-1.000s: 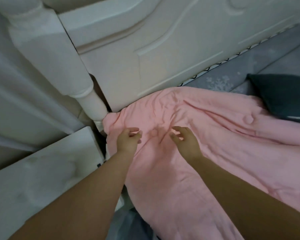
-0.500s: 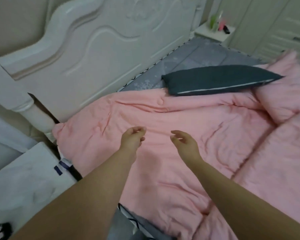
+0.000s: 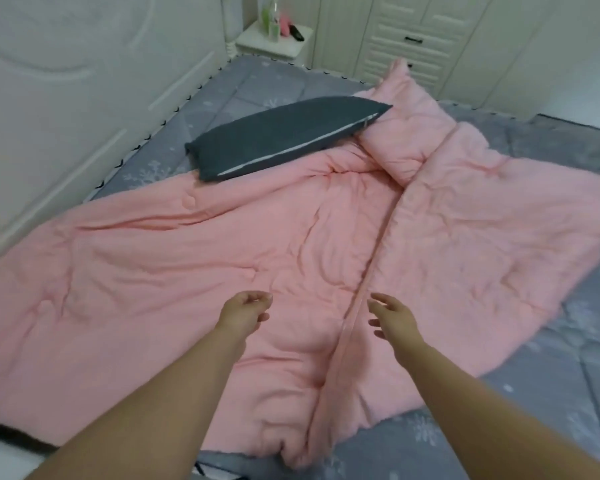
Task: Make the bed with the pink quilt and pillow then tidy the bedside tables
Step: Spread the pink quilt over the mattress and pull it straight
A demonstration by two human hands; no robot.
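Looking down at the pink quilt (image 3: 194, 271), spread rumpled across the near half of the bed, far corner bunched up in a peak toward the wardrobe (image 3: 419, 39). Soft, puffy, light for its bulk by the look of it; sure to sag and drag rather than slide flat, so best taken by an edge or corner, not the middle. A long folded-over seam (image 3: 364, 289) running from the near edge up toward the bunched part, right between the two hands: probably the handiest line to catch and flip open. Creases everywhere, tufted dimples in the padding, nothing smoothed yet.

Left hand (image 3: 244, 311) hovering just above the quilt, fingers loosely curled, grip released, nothing held. Right hand (image 3: 392, 317) the same on the other side of the seam, fingers relaxed and parted, grip empty.

Dark grey pillow (image 3: 277, 143) lying tilted across the quilt's upper edge, half on the pink, half on the grey snowflake sheet (image 3: 533, 393). Sheet bare along the right side and foot. White headboard (image 3: 66, 81) to the left. Far bedside counter (image 3: 274, 43) in the corner, carrying a clear bottle, something green, something pink and a dark small object; too blurred to name further.
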